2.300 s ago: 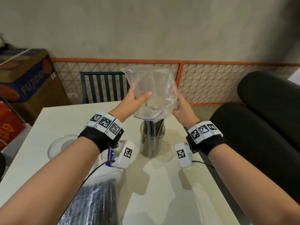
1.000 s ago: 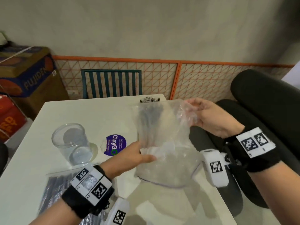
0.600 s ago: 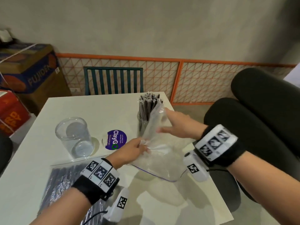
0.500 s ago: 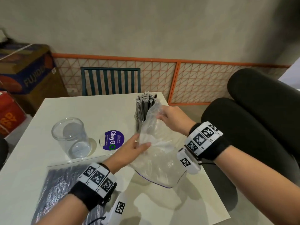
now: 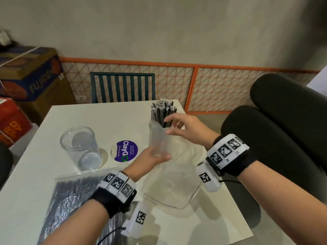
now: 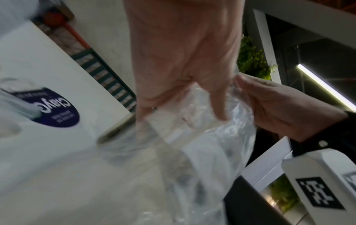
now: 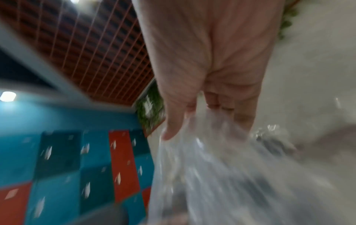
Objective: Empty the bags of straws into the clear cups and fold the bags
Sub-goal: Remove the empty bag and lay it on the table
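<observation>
The empty clear zip bag (image 5: 169,183) hangs between my hands, its zip edge low over the table's right part. My left hand (image 5: 156,156) pinches it midway up one side, thumb on top. My right hand (image 5: 171,127) pinches the upper corner, right in front of the clear cup of black straws (image 5: 161,113). The left wrist view shows the left hand (image 6: 183,103) with the bag (image 6: 194,137) and the right hand (image 6: 277,106) beside it. In the blurred right wrist view, the right hand (image 7: 202,121) grips the crumpled plastic (image 7: 202,175). An empty clear cup (image 5: 80,147) stands at the left.
A full bag of black straws (image 5: 74,200) lies flat at the table's (image 5: 35,183) near left. A purple round sticker (image 5: 124,150) sits between the cups. A teal chair (image 5: 123,87) stands behind the table; black cushions (image 5: 283,129) lie along the right.
The bag came off the straw cup and was brought down over the table. My hands have drawn together, folding the bag's upper part into a narrow upright strip.
</observation>
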A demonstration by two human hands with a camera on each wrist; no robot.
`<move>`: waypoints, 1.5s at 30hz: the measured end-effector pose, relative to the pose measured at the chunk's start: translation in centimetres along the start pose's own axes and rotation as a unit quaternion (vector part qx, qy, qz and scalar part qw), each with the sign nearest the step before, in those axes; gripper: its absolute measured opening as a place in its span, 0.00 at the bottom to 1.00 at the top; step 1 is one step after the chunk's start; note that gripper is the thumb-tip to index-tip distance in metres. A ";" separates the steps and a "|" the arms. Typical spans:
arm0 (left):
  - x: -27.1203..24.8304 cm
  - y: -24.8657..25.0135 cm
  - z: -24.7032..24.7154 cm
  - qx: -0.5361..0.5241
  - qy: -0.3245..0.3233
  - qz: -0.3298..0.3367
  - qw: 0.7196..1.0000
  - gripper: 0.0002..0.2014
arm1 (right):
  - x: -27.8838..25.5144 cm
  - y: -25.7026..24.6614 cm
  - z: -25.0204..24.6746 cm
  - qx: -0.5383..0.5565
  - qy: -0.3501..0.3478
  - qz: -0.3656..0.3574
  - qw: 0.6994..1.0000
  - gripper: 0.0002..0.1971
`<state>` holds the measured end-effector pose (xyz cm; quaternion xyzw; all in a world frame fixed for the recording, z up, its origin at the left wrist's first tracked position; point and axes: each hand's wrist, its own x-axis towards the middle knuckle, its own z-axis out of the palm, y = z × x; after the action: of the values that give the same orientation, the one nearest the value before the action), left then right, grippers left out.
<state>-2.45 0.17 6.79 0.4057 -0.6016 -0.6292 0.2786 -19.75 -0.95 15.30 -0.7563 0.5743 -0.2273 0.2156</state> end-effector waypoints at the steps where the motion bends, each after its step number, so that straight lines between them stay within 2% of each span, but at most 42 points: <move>1: 0.5 0.3 0.2 -0.010 0.020 0.012 1.000 0.12 | -0.5 0.1 -0.7 0.034 0.013 0.008 0.999 0.26; 3: 1.0 0.3 0.2 -0.019 0.055 0.033 0.998 0.07 | -1.8 1.4 -2.5 0.061 0.081 0.038 0.994 0.34; 5: 1.1 0.0 -0.4 -0.018 0.082 0.048 0.995 0.06 | -3.7 3.6 -3.2 0.071 0.135 0.104 0.983 0.43; 7: 1.3 -0.2 -1.0 -0.037 0.087 0.054 0.994 0.09 | -5.5 5.9 -2.1 0.143 0.104 0.190 0.966 0.50; 9: 1.5 -0.2 -1.2 -0.084 0.081 0.061 0.991 0.10 | -6.5 7.5 0.4 0.228 0.016 0.234 0.945 0.53; 11: 1.7 -0.1 -0.9 -0.124 0.080 0.064 0.987 0.10 | -6.8 8.3 2.9 0.233 -0.067 0.209 0.947 0.47; 13: 1.8 0.1 -0.5 -0.144 0.085 0.066 0.984 0.11 | -6.7 8.5 4.5 0.201 -0.093 0.162 0.962 0.29; 15: 1.8 0.2 -0.9 -0.146 0.112 0.074 0.980 0.10 | -7.0 9.1 5.1 0.198 -0.049 0.161 0.966 0.17; 17: 1.9 0.1 -2.1 -0.166 0.151 0.082 0.971 0.10 | -8.3 10.5 5.5 0.241 0.019 0.199 0.950 0.12; 21: 1.4 -0.5 -3.2 -0.212 0.180 0.084 0.957 0.07 | -10.9 11.4 6.4 0.299 0.091 0.267 0.912 0.10; 23: 0.9 -0.7 -2.7 -0.222 0.165 0.022 0.961 0.08 | -11.1 10.7 6.7 0.320 0.132 0.273 0.897 0.12; 25: 0.3 -1.2 -2.0 -0.155 0.117 -0.094 0.977 0.15 | -10.7 9.8 6.7 0.363 0.170 0.252 0.881 0.11; 27: -0.6 -2.0 -1.0 -0.084 0.081 -0.184 0.976 0.16 | -10.4 9.4 6.7 0.382 0.169 0.230 0.879 0.09; 29: -0.9 -2.9 -0.1 -0.061 0.134 -0.211 0.966 0.12 | -10.7 9.6 6.8 0.324 0.150 0.238 0.903 0.09; 31: -0.7 -4.1 0.3 0.004 0.202 -0.181 0.962 0.10 | -11.2 10.2 7.2 0.250 0.144 0.266 0.920 0.11; 34: -0.4 -5.8 1.4 0.091 0.245 -0.131 0.956 0.17 | -12.1 11.0 8.3 0.190 0.137 0.312 0.921 0.09; 36: -0.7 -7.1 1.9 0.118 0.229 -0.166 0.952 0.26 | -12.6 11.4 9.2 0.121 0.082 0.346 0.927 0.06; 39: -1.3 -8.4 2.3 0.114 0.156 -0.246 0.950 0.40 | -13.1 11.2 9.8 -0.028 -0.008 0.371 0.928 0.09; 41: -1.4 -8.9 2.3 0.183 0.168 -0.238 0.939 0.45 | -12.9 10.7 9.8 -0.132 0.010 0.326 0.936 0.14; 43: -1.3 -8.8 2.7 0.332 0.194 -0.165 0.908 0.40 | -12.3 9.4 10.1 -0.159 0.060 0.229 0.958 0.12; 45: -0.7 -8.5 3.2 0.443 0.177 -0.072 0.876 0.30 | -11.6 8.6 11.1 -0.157 0.029 0.136 0.978 0.13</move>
<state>-3.62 3.52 -1.60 0.6333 -0.7273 -0.2330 0.1253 -22.57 8.91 0.26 -0.6888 0.7061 -0.1247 0.1069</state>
